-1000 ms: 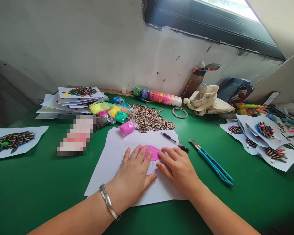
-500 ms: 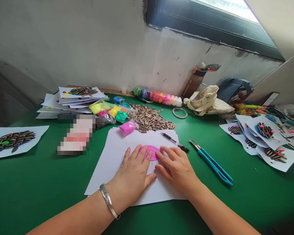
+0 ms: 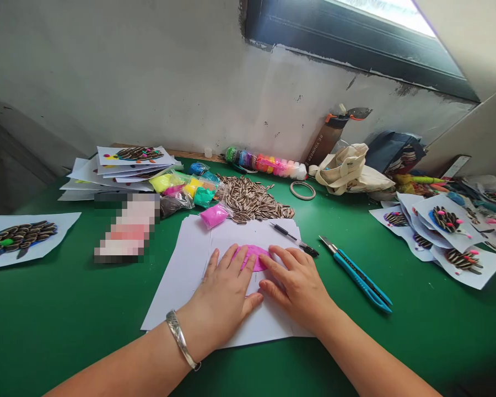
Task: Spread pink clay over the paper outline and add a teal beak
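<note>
A flat patch of pink modelling clay (image 3: 254, 260) lies on the white paper (image 3: 177, 292) in front of me. My left hand (image 3: 227, 292) rests on the sheet with its fingers spread, their tips on the clay's left part. From the other side, my right hand (image 3: 295, 278) touches the clay's right edge with its index fingertip, its fingers apart. Both hands partly cover the clay. A black pen (image 3: 293, 239) lies on the paper beyond my right hand, and a blue utility knife (image 3: 357, 275) is on the table to the right.
Behind the paper are a heap of sunflower seeds (image 3: 252, 198), a pink clay bag (image 3: 214, 215) and a tape roll (image 3: 302, 190). Seed pictures lie at left (image 3: 28, 237) and right (image 3: 454, 242). A bottle (image 3: 326, 138) and a cloth bag (image 3: 351, 171) stand by the wall.
Hardly anything differs. Both hands stay on the clay in nearly the same pose, and the whole view has shifted very slightly to the left.
</note>
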`<state>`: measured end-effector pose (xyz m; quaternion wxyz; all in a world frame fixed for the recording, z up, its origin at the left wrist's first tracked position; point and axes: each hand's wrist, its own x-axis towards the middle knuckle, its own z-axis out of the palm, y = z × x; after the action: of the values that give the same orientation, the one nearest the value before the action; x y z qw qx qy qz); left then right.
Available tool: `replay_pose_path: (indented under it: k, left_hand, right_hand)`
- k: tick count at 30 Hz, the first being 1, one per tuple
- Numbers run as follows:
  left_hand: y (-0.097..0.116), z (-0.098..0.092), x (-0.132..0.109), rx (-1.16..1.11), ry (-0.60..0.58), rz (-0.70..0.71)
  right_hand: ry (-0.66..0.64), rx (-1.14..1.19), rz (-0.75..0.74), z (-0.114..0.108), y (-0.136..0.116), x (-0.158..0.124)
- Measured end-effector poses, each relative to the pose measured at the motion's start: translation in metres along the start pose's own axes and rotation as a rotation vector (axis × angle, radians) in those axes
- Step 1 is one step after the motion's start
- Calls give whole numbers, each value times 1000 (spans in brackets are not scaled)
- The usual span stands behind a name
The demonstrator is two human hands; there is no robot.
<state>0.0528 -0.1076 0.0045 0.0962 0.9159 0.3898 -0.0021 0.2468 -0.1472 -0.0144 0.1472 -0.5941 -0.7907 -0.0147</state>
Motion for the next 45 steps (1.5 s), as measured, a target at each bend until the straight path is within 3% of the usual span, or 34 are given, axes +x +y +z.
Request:
replay_pose_path:
  k: [7,13,17,24,30,34,39,45]
  left_hand:
    - [-4,-4,0,-11,-1,33]
    - [-4,-6,-5,29,122,57]
    - [2,-8,-12,45,107,104]
    - [17,0,-26,0,144,183]
    - [18,11,-22,-52,169,216]
    - [18,14,-21,-31,278,231]
    - [21,17,-23,-7,313,191]
    - [21,22,-26,45,303,231]
  right_hand:
    - [-2,-23,11,1,0,1]
    - [-13,-17,21,1,0,0]
    - [-16,-21,11,3,1,-2]
    - [111,-26,-74,-7,6,7]
    - [-45,217,-240,-17,-14,35]
    - [-159,352,-270,-13,-22,44]
    - [-221,348,-255,-11,-19,46]
    - [-185,241,-307,-12,-20,52]
